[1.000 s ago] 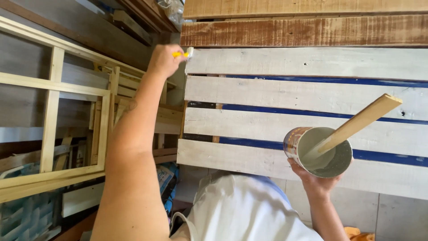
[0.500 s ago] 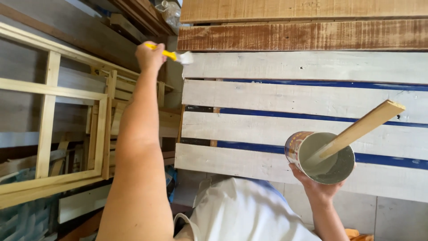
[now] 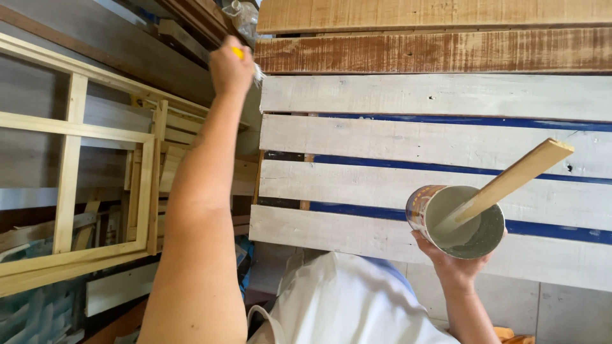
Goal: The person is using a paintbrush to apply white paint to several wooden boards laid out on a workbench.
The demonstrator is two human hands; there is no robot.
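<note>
Head view: pale wooden frames (image 3: 76,185) lean at the left, beside a pallet (image 3: 440,153) of rough slats, whitewashed below, bare brown above. The left hand (image 3: 231,67) is closed around a yellow-handled brush (image 3: 255,71), its bristles at the end of the top white slat. The right hand (image 3: 454,258) cups a round paint can (image 3: 460,220) from below; a flat wooden stick (image 3: 510,181) leans in the grey paint.
</note>
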